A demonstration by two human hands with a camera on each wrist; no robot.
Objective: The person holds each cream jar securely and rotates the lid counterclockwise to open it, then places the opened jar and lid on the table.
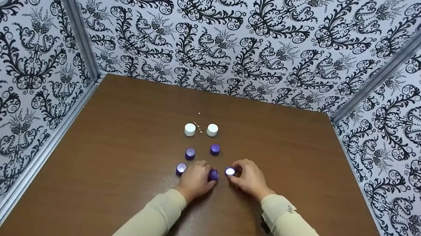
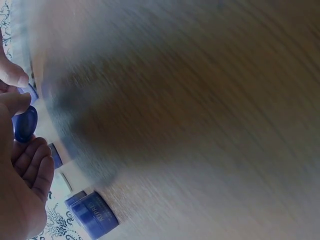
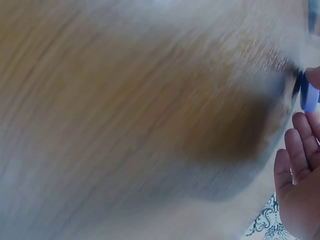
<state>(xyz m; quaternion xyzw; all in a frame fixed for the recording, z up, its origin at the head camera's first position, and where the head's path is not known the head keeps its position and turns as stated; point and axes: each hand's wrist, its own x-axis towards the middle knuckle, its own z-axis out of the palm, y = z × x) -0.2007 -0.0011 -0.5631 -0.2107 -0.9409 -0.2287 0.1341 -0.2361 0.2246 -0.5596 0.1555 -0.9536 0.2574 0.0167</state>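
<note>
On the brown bench [image 1: 119, 156], both forearms in cream sleeves reach forward from the near edge and converge just this side of a cluster of small jars. Taking the pair of white jars [image 1: 190, 129] as the landmark: two purple jars [image 1: 190, 153] stand just nearer than them, and the hands work one row nearer again.

The left hand [image 1: 195, 180] lies knuckles up, wrist low to the bench, its fingers curled over a purple jar [image 1: 213, 175] that shows at its thumb side; the grip is narrow and wrapped round that jar. In the left wrist view the thumb and fingertips pinch a blue-purple round piece [image 2: 25, 123], with another labelled jar [image 2: 95, 214] lying beyond on the bench. A further purple jar [image 1: 181, 168] stands just left of this hand, apart from it.

The right hand [image 1: 250, 179] sits beside the left, nearly touching, wrist angled inward. Its fingers curl about a small lid [image 1: 230, 171], whose pale face turns upward; the grip is narrow and holds that lid. The right wrist view is blurred, showing only curled fingertips [image 3: 295, 155] beside a purple edge [image 3: 308, 95].
</note>
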